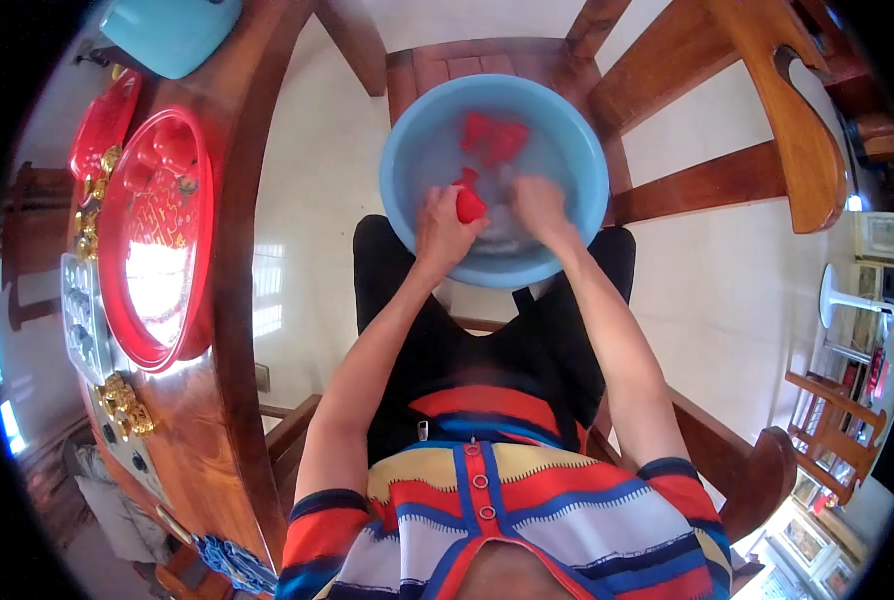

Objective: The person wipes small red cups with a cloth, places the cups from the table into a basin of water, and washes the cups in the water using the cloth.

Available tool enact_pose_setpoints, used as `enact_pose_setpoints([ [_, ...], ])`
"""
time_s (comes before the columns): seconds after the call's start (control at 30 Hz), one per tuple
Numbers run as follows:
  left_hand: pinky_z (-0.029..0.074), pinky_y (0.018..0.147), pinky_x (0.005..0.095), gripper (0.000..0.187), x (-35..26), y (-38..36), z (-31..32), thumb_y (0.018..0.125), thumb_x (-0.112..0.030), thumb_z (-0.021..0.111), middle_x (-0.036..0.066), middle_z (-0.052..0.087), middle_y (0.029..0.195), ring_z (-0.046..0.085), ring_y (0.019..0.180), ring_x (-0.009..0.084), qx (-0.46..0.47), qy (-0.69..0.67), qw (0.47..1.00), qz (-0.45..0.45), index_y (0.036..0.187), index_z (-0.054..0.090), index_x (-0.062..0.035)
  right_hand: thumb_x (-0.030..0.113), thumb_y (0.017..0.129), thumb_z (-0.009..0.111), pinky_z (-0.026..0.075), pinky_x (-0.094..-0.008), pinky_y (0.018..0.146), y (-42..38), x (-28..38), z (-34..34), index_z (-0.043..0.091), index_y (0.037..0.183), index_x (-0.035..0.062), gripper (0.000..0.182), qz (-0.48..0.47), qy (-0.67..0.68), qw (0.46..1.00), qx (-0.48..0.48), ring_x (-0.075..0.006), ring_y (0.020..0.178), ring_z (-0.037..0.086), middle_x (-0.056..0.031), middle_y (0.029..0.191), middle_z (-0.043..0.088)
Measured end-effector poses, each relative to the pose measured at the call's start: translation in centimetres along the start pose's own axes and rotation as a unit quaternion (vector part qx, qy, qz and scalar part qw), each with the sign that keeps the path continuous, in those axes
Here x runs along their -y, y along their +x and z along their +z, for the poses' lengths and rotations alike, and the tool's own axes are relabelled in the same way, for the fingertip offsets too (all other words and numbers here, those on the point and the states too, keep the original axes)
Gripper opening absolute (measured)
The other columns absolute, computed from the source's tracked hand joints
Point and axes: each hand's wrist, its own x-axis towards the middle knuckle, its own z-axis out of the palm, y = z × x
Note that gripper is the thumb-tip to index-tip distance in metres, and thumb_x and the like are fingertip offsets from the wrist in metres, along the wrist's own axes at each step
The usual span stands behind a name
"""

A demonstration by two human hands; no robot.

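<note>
A light blue plastic basin (395,150) holds cloudy water. Inside its near left part, my left hand (447,230) is closed around a small rounded red item (470,205) whose exact kind I cannot make out. To its right, my right hand (539,208) is over the water, blurred by motion. Its fingers look bent, but whether they grip anything is not visible. More red pieces (494,138) lie in the water toward the far side, their shape softened by the water.
The basin rests on a wooden chair or stool (437,68) before my knees. At left, a wooden table (242,420) carries a red oval tray (207,250), gold ornaments (125,403) and a teal container (172,35). A curved wooden armrest (797,150) stands at right.
</note>
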Motion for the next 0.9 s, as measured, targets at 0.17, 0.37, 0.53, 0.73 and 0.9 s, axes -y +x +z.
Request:
enact_pose_setpoints([
  [0.17,0.044,0.083,0.0409,0.054,0.3,0.1,0.4,0.068,-0.025,0.074,0.021,0.056,0.106,0.054,0.098,0.0357,-0.006,-0.058,0.998,0.021,0.11,0.05,-0.0002,0.023,0.081,0.054,0.046,-0.0492,0.066,-1.8,0.5,-1.8,0.056,0.1,0.0072,0.024,-0.006,0.111,0.992,0.054,-0.0396,0.078,0.059,-0.0197,0.079,0.062],
  [0.37,0.046,0.077,0.0425,0.056,0.0,0.1,0.0,0.07,-0.028,0.072,0.021,0.06,0.097,0.058,0.091,0.0369,0.011,-0.069,0.998,0.012,0.112,0.046,-0.0012,0.027,0.084,0.052,0.045,-0.0457,0.064,-2.4,3.1,-3.2,0.051,0.09,0.002,0.025,0.027,0.222,0.974,0.029,-0.0377,0.076,0.06,-0.0221,0.076,0.06],
  [0.53,0.046,0.078,0.0419,0.057,0.1,0.0,-0.2,0.069,-0.029,0.073,0.022,0.06,0.096,0.058,0.092,0.0368,0.007,-0.117,0.993,0.017,0.111,0.047,-0.0005,0.031,0.085,0.056,0.042,-0.037,0.056,-1.6,1.8,-1.2,0.05,0.079,-0.0011,0.033,0.057,0.398,0.915,-0.036,-0.0272,0.06,0.054,-0.0176,0.066,0.056],
  [0.73,0.048,0.079,0.0383,0.058,0.3,0.1,-0.1,0.067,-0.028,0.075,0.019,0.063,0.099,0.061,0.093,0.0315,0.06,-0.085,0.994,0.016,0.113,0.052,-0.0001,0.03,0.085,0.058,0.043,-0.0347,0.058,-1.4,0.7,-1.0,0.051,0.081,-0.0008,0.032,0.161,0.44,0.881,-0.062,-0.0183,0.065,0.057,-0.0127,0.071,0.061],
  [0.9,0.047,0.08,0.039,0.056,0.4,0.0,0.2,0.068,-0.026,0.073,0.019,0.062,0.1,0.06,0.094,0.0327,0.051,-0.058,0.997,0.028,0.113,0.053,0.0001,0.025,0.084,0.061,0.047,-0.0309,0.069,-3.0,2.0,-1.2,0.047,0.102,-0.003,0.036,0.048,0.535,0.843,-0.015,-0.0185,0.081,0.061,-0.0151,0.085,0.063],
])
